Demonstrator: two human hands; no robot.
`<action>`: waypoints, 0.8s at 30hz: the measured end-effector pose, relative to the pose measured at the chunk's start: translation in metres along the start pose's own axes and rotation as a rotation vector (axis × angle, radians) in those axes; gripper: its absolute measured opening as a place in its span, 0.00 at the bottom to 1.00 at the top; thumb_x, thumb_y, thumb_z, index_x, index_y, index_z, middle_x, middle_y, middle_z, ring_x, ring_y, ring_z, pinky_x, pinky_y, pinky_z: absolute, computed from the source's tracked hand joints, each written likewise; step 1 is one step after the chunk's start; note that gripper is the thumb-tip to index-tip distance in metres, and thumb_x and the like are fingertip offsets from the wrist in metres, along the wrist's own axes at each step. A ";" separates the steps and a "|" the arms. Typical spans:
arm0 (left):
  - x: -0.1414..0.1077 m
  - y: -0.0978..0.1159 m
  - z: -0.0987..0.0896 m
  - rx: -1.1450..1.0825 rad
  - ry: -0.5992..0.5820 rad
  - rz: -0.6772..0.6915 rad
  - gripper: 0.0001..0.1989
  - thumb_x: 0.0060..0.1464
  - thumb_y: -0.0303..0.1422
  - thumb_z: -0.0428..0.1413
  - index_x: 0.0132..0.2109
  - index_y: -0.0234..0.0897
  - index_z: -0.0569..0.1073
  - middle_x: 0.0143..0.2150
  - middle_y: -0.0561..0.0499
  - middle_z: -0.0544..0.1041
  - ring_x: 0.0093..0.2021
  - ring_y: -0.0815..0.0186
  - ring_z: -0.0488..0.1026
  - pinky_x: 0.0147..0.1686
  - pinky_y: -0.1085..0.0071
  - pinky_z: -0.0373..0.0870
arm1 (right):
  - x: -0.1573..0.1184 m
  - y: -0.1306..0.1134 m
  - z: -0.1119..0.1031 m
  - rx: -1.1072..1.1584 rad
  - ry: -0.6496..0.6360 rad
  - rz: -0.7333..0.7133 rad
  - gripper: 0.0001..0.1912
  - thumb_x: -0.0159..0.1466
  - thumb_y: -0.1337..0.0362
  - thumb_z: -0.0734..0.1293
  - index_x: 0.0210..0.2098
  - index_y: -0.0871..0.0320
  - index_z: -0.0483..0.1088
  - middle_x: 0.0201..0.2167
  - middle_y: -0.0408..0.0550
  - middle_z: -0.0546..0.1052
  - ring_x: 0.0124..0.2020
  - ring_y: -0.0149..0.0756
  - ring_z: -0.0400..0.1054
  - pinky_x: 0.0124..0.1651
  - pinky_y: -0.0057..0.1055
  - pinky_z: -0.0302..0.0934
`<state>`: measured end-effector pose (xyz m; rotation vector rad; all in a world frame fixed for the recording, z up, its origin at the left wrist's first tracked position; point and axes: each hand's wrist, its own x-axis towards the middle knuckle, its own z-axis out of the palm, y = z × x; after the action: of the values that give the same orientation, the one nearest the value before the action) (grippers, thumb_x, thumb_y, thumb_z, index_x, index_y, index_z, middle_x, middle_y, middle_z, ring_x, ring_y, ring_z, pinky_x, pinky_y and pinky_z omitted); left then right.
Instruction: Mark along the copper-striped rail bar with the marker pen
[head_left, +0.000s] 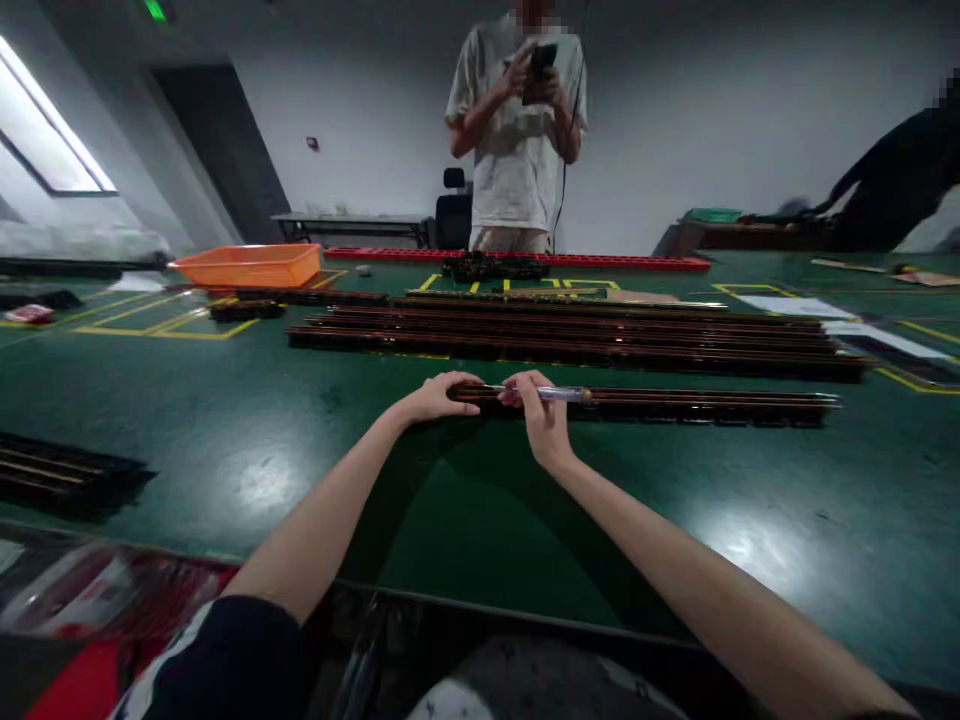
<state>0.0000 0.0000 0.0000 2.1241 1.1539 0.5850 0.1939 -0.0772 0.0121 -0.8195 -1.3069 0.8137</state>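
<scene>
A long dark strip (705, 405) with brownish lengthwise lines lies across the green table in front of me. My left hand (435, 398) grips its left end, thumb on the near side and fingers on the far side. Between the fingers of my right hand (544, 420) is a slim screwdriver (564, 394) with a clear handle. Its thin shaft points left, over the strip near my left fingers. Whether the tip touches the strip I cannot tell. Behind it lies a stack of several similar dark strips (570, 335).
An orange basket (251, 266) stands at the back left of the green table (247, 420). More dark strips (67, 475) lie at the left. A red rail (622, 262) runs along the back. Across the table, a person (517, 150) holds a phone; another person (892, 180) is at the far right.
</scene>
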 end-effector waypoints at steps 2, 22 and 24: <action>0.000 -0.002 0.002 0.009 0.018 -0.001 0.35 0.43 0.49 0.62 0.57 0.38 0.69 0.56 0.44 0.73 0.57 0.52 0.69 0.59 0.57 0.62 | 0.000 0.002 0.000 -0.037 -0.062 0.024 0.13 0.60 0.54 0.63 0.28 0.57 0.69 0.25 0.44 0.74 0.28 0.32 0.70 0.33 0.30 0.63; -0.003 0.001 -0.002 0.132 0.001 0.020 0.32 0.48 0.47 0.59 0.58 0.41 0.68 0.59 0.45 0.70 0.59 0.52 0.65 0.60 0.55 0.58 | 0.006 0.003 -0.009 -0.322 -0.320 -0.002 0.06 0.56 0.66 0.65 0.31 0.58 0.73 0.30 0.47 0.77 0.30 0.34 0.70 0.33 0.31 0.62; -0.002 0.001 -0.002 0.139 0.007 0.012 0.32 0.47 0.47 0.59 0.58 0.41 0.68 0.59 0.45 0.70 0.59 0.52 0.65 0.60 0.54 0.58 | 0.006 0.002 -0.009 -0.326 -0.324 0.001 0.05 0.56 0.66 0.65 0.31 0.59 0.74 0.29 0.46 0.77 0.29 0.34 0.69 0.31 0.30 0.61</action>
<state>-0.0020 -0.0018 0.0015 2.2490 1.2178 0.5320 0.2037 -0.0716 0.0121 -0.9713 -1.7583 0.7651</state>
